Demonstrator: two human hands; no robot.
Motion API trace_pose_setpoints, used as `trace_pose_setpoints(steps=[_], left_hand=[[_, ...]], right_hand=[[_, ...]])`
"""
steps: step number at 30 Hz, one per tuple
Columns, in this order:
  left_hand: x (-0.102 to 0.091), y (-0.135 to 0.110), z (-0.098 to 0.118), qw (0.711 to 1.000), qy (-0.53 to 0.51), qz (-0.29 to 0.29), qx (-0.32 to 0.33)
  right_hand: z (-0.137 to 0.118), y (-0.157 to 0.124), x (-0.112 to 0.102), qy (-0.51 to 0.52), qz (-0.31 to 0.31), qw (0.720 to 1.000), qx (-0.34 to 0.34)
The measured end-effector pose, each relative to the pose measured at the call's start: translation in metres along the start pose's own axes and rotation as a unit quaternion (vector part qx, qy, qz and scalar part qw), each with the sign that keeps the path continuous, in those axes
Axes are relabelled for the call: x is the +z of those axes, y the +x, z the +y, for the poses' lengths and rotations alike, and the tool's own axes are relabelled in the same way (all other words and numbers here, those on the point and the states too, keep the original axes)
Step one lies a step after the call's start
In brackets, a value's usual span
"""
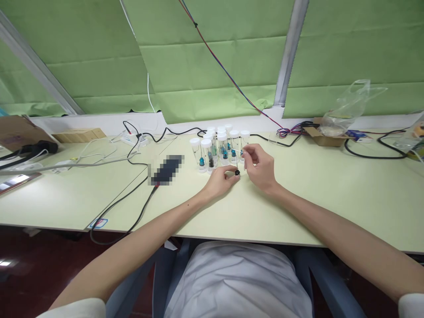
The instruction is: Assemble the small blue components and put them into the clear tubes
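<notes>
My left hand (219, 181) rests on the tabletop, its thumb and fingers closed on a small black knob-like part (237, 172). Above that part stands a thin bent metal rod (236, 160), which looks like a hex key; its lower end meets the black part. The fingertips of my right hand (260, 168) pinch the rod's upper, sideways arm. Just behind both hands, several clear tubes with white caps (201, 157) stand upright in a cluster, with small blue or black parts inside. The exact kind of the black part is too small to tell.
Left of the tubes lies a dark, blurred-out phone-like device (167, 170) with a black cable (144, 214) looping over the table edge. At the back right stands an open cardboard box (326, 139) with a plastic bag (346, 110). Wooden blocks (79, 135) sit back left.
</notes>
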State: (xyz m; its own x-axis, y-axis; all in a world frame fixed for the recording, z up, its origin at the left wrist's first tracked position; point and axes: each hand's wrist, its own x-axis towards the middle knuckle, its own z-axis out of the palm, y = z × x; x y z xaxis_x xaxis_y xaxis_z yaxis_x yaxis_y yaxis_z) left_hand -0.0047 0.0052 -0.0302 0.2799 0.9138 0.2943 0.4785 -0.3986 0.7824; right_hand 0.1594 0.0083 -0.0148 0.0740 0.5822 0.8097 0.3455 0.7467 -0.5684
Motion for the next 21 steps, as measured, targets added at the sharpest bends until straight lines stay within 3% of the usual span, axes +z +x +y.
trace_pose_setpoints(steps=[6,21], left_hand=[[0.0004,0.0009,0.0003,0.999,-0.011,-0.024,0.028],[0.0001,0.0009,0.0018,0.999,0.008,-0.015,0.038]], right_hand=[[-0.0046,-0.0010,0.0002,0.016,-0.008,1.000,0.002],[-0.0033,-0.0012,0.0006,0.012,-0.018,1.000,-0.014]])
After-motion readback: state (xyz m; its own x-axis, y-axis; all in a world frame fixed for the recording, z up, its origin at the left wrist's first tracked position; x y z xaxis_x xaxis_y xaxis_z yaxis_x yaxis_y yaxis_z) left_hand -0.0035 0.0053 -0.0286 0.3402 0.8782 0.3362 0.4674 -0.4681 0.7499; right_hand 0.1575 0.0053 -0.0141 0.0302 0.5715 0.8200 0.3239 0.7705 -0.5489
